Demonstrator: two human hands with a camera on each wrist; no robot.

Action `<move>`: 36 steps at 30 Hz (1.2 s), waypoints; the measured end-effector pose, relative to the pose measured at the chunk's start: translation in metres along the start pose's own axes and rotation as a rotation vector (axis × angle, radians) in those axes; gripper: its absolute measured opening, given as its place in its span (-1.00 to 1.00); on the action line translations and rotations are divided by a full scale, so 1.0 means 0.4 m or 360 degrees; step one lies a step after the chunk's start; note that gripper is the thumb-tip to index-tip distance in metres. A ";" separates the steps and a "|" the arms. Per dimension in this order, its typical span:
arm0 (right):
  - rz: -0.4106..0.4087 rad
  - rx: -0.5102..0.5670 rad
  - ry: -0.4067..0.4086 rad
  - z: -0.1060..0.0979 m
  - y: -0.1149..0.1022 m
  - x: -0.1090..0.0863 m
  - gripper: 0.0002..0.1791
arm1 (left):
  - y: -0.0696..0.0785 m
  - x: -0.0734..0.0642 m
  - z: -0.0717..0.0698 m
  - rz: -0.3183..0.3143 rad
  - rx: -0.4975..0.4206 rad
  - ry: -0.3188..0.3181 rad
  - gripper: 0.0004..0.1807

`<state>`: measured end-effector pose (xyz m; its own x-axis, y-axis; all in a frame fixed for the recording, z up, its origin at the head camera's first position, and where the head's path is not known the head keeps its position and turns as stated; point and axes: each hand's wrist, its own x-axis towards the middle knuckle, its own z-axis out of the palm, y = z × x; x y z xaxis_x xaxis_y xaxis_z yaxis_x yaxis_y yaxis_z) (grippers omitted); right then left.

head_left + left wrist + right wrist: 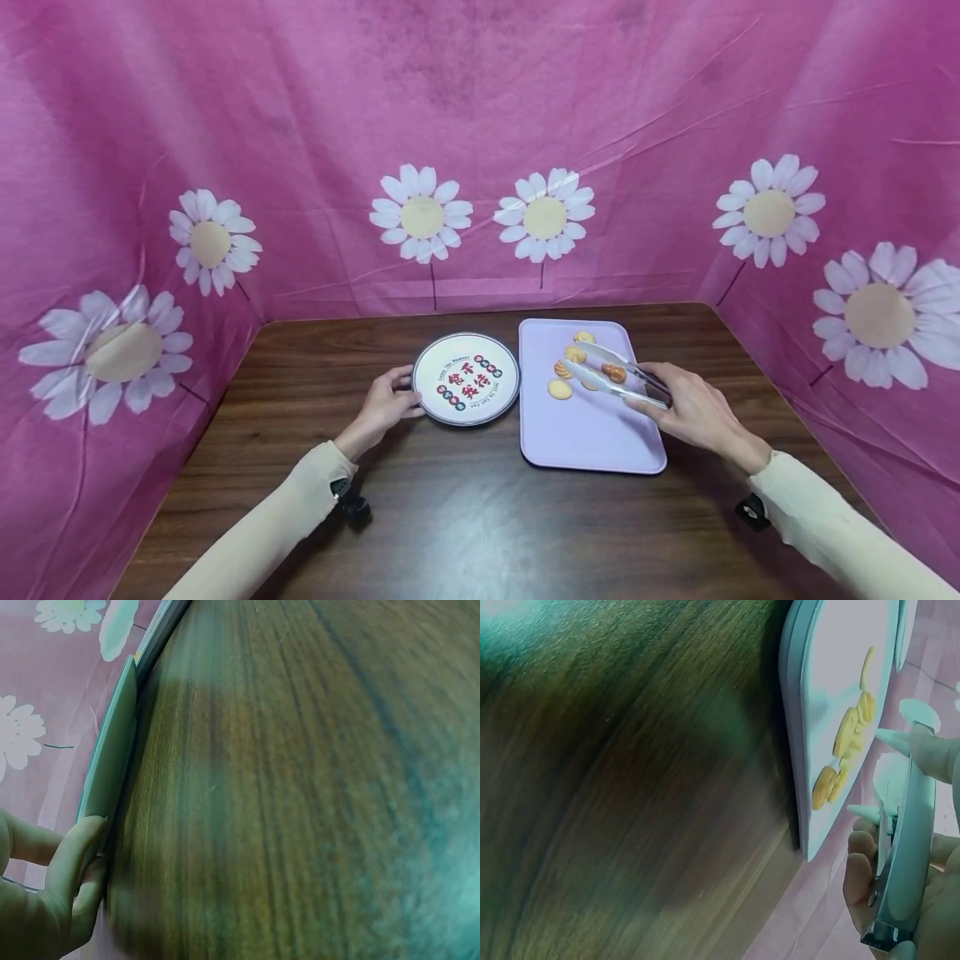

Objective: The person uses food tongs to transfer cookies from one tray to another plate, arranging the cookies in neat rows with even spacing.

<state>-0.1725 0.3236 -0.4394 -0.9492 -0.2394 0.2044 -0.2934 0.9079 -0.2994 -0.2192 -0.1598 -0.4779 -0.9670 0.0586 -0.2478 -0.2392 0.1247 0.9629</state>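
Note:
My left hand (384, 406) holds the left rim of a round white plate (432, 367) with red characters, dark edging and small coloured circles. Seen edge-on in the left wrist view, the plate (112, 761) has my thumb and fingers at its near end. In my right hand (696, 408) is a pair of metal tongs (617, 392), their arms spread over the cookies. Several small cookies lie on a lilac tray (585, 439): a smooth round one (559, 389), swirled ones (576, 354) and a browner one (614, 372) between the tongs' arms.
Plate and tray stand side by side, their edges nearly meeting, on a dark wood-grained table (450, 500). A pink cloth (480, 108) printed with white daisies hangs behind the table and along both sides.

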 end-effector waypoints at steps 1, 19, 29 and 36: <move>-0.0006 -0.0002 -0.0002 0.001 -0.002 0.000 -0.17 | 0.000 0.000 0.001 -0.0002 -0.0004 0.0001 -0.28; -0.0195 -0.0053 -0.0035 0.019 -0.027 -0.005 -0.31 | 0.000 -0.004 0.001 0.0010 0.0013 0.0004 -0.29; -0.0233 -0.0096 -0.0043 0.024 -0.032 -0.010 -0.31 | -0.004 -0.004 0.000 0.0007 0.0002 0.0015 -0.29; -0.0252 -0.0105 -0.0022 0.020 -0.033 -0.012 -0.32 | 0.003 -0.001 -0.002 -0.0006 0.0013 -0.0007 -0.29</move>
<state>-0.1649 0.3101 -0.4437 -0.8933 -0.3855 0.2310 -0.4317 0.8790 -0.2027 -0.2193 -0.1604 -0.4766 -0.9657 0.0623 -0.2521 -0.2422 0.1333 0.9610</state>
